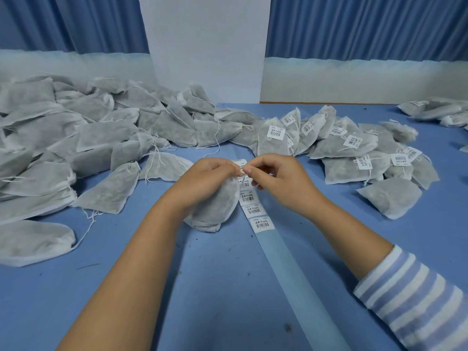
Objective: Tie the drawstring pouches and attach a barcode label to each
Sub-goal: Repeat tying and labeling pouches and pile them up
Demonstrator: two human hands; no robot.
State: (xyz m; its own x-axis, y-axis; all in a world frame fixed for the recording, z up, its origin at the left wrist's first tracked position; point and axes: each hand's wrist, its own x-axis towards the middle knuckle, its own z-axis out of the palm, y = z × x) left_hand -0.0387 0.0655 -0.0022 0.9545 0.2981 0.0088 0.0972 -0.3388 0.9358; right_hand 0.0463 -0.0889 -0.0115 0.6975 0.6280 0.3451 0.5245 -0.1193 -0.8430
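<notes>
While L hand grips pouch, R fingers pinch drawstring.

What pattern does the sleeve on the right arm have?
The sleeve has light blue and white stripes, clearest in the head view.

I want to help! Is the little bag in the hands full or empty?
Full. The pouch the left hand grips bulges round, with dark filling showing through its thin cloth.
</notes>
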